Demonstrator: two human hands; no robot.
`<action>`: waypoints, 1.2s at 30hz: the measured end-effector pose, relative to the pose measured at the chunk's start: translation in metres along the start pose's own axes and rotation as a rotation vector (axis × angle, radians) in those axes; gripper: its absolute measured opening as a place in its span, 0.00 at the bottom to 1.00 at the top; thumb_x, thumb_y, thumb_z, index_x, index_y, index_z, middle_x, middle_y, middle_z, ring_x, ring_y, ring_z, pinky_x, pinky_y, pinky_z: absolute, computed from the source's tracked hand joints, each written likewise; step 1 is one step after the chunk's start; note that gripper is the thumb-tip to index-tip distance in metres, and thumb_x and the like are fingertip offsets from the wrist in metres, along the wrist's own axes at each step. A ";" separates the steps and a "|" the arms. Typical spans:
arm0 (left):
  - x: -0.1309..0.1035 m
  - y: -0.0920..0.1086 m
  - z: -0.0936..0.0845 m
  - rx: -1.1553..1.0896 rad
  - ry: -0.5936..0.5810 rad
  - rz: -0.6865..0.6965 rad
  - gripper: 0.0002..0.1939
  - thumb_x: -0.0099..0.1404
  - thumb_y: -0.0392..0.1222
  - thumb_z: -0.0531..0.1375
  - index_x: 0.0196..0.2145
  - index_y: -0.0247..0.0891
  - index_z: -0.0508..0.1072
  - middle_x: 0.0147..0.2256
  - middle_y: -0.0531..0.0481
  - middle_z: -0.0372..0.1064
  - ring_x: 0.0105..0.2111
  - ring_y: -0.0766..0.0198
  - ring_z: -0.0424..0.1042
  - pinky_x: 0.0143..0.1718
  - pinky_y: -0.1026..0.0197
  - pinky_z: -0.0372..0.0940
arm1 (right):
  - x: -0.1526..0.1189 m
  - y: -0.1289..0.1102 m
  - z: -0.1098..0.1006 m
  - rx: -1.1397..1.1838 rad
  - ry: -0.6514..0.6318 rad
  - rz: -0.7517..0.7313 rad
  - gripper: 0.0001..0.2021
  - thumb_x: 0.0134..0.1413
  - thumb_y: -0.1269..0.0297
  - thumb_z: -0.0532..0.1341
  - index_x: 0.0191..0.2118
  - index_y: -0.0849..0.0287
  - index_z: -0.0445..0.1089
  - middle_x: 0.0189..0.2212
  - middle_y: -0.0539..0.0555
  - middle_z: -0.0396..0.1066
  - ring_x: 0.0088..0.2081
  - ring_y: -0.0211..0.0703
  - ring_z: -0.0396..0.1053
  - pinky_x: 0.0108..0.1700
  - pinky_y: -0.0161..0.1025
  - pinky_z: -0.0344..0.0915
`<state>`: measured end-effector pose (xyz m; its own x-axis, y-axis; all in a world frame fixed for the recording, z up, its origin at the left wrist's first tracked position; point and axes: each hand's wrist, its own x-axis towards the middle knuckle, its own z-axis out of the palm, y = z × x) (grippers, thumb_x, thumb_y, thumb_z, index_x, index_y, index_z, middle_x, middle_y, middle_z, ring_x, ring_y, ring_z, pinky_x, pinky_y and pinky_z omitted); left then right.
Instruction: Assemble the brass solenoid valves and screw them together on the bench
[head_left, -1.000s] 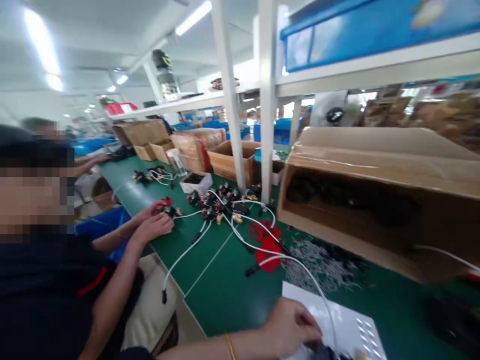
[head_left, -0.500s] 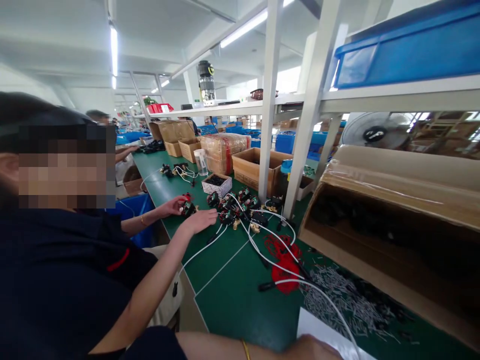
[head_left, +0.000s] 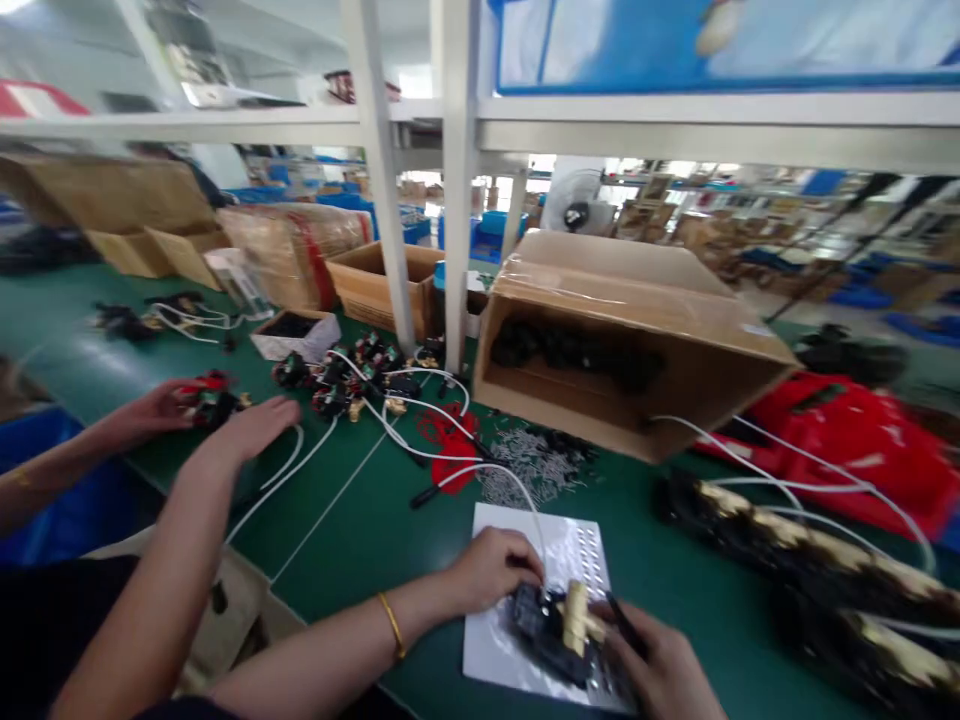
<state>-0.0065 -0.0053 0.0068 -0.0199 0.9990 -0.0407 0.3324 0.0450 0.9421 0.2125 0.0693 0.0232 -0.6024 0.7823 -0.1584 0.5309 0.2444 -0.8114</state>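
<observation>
A black unit with a brass fitting (head_left: pixel 576 618) and a white cable lies on a white sheet (head_left: pixel 491 655) at the bottom centre. My left hand (head_left: pixel 495 570), below a gold bangle, is closed at the unit's upper left, its fingertips pinched by the cable; what they grip is hard to make out. My right hand (head_left: pixel 660 660) is at the right of the unit, its fingers closed round a dark, thin tool (head_left: pixel 628 628) that reaches toward the brass fitting.
A person's hands at left hold a similar unit (head_left: pixel 214 403). Several units, red wire (head_left: pixel 454 460) and grey pins (head_left: pixel 529 465) lie beyond the sheet. An open carton (head_left: pixel 637 310) stands behind; more brass-fitted units (head_left: pixel 817 545) and red bags (head_left: pixel 847 450) are at right.
The view has swung right and down, so the sheet, the black unit and both my hands now show. Earlier only one of my hands was partly visible at the bottom edge.
</observation>
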 end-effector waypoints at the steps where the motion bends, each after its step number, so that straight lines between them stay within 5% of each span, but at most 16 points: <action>1: 0.001 -0.001 0.000 0.031 -0.027 0.045 0.09 0.58 0.41 0.56 0.29 0.35 0.75 0.29 0.47 0.71 0.32 0.63 0.69 0.36 0.63 0.63 | 0.007 0.000 -0.003 0.007 -0.014 -0.004 0.16 0.47 0.49 0.58 0.30 0.55 0.75 0.32 0.55 0.75 0.36 0.51 0.72 0.39 0.39 0.68; 6: -0.003 -0.003 -0.001 0.177 -0.137 0.275 0.14 0.63 0.38 0.49 0.32 0.35 0.73 0.33 0.40 0.71 0.37 0.56 0.66 0.43 0.54 0.59 | 0.066 -0.014 -0.009 -0.223 0.215 0.000 0.11 0.55 0.62 0.54 0.36 0.61 0.72 0.35 0.57 0.74 0.37 0.47 0.71 0.40 0.39 0.64; 12: -0.018 0.001 -0.013 0.264 -0.184 0.389 0.16 0.66 0.36 0.46 0.40 0.42 0.74 0.41 0.45 0.71 0.43 0.58 0.66 0.46 0.54 0.59 | 0.120 -0.021 0.008 -0.323 0.244 0.031 0.01 0.49 0.70 0.61 0.30 0.60 0.68 0.35 0.56 0.68 0.37 0.46 0.69 0.38 0.38 0.60; 17: 0.001 0.014 -0.023 0.573 0.101 0.151 0.16 0.66 0.37 0.47 0.49 0.39 0.66 0.47 0.42 0.65 0.48 0.57 0.63 0.50 0.55 0.59 | 0.127 -0.025 0.008 -0.270 0.224 0.015 0.02 0.52 0.74 0.57 0.31 0.61 0.64 0.35 0.57 0.65 0.36 0.43 0.67 0.38 0.37 0.59; 21: 0.048 0.017 -0.020 0.689 0.130 0.026 0.13 0.61 0.33 0.52 0.44 0.39 0.67 0.42 0.44 0.67 0.42 0.57 0.67 0.45 0.56 0.61 | 0.090 -0.025 -0.006 -0.113 0.223 -0.022 0.03 0.55 0.69 0.54 0.36 0.61 0.63 0.32 0.53 0.65 0.32 0.38 0.64 0.36 0.34 0.60; 25: 0.080 0.010 -0.018 0.716 0.105 -0.013 0.03 0.58 0.32 0.55 0.30 0.37 0.67 0.33 0.46 0.66 0.33 0.58 0.68 0.36 0.58 0.62 | 0.008 -0.015 -0.006 0.136 0.115 0.067 0.12 0.59 0.60 0.47 0.40 0.61 0.61 0.19 0.45 0.56 0.17 0.32 0.53 0.19 0.29 0.52; 28: 0.086 0.005 -0.017 0.697 0.092 0.005 0.04 0.58 0.32 0.55 0.27 0.37 0.65 0.31 0.47 0.65 0.34 0.59 0.67 0.38 0.58 0.61 | -0.042 -0.009 0.009 0.379 0.098 0.156 0.12 0.57 0.57 0.50 0.37 0.61 0.62 0.18 0.45 0.55 0.17 0.32 0.53 0.19 0.29 0.52; 32: 0.083 0.003 -0.016 0.628 0.117 0.054 0.04 0.59 0.32 0.53 0.27 0.38 0.63 0.31 0.49 0.64 0.36 0.60 0.65 0.40 0.59 0.59 | -0.061 -0.008 0.034 0.242 0.312 0.060 0.07 0.55 0.62 0.54 0.36 0.60 0.63 0.31 0.53 0.68 0.32 0.39 0.66 0.35 0.33 0.63; 36: 0.068 0.003 -0.019 0.548 0.195 0.041 0.03 0.59 0.34 0.52 0.28 0.39 0.62 0.30 0.50 0.64 0.33 0.61 0.65 0.38 0.59 0.60 | -0.062 -0.005 0.054 0.038 0.318 -0.036 0.04 0.54 0.69 0.52 0.33 0.59 0.63 0.29 0.53 0.68 0.31 0.40 0.67 0.34 0.34 0.63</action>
<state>-0.0246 0.0623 0.0134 -0.1523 0.9829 0.1031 0.7751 0.0541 0.6295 0.2151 -0.0114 0.0061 -0.4011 0.9147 0.0500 0.4864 0.2589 -0.8345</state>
